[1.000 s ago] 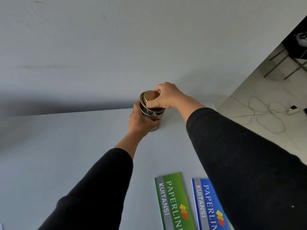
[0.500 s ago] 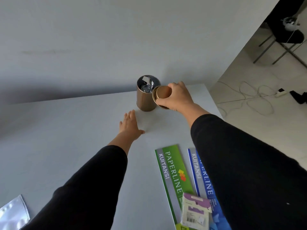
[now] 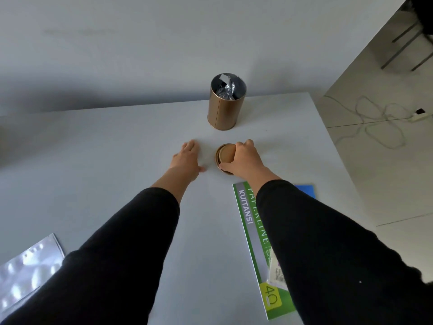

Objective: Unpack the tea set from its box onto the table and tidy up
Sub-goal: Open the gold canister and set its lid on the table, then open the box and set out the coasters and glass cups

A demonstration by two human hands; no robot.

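Observation:
A gold cylindrical tin [image 3: 223, 109] stands upright and uncovered near the far edge of the white table [image 3: 117, 148], with crumpled silver foil showing inside it. Its round gold lid [image 3: 225, 154] lies on the table in front of the tin, with my right hand [image 3: 243, 161] gripping it from the right side. My left hand [image 3: 187, 161] rests flat on the table to the left of the lid, fingers apart and holding nothing.
A green receipt book [image 3: 260, 240] and a blue one [image 3: 305, 190] lie under my right arm. A shiny plastic sleeve [image 3: 25, 266] sits at the near left. The table's right edge drops to a floor with cables [image 3: 375, 123].
My right hand pulled the lid off the tin and brought it down onto the table in front. My left hand let go of the tin and settled flat on the table.

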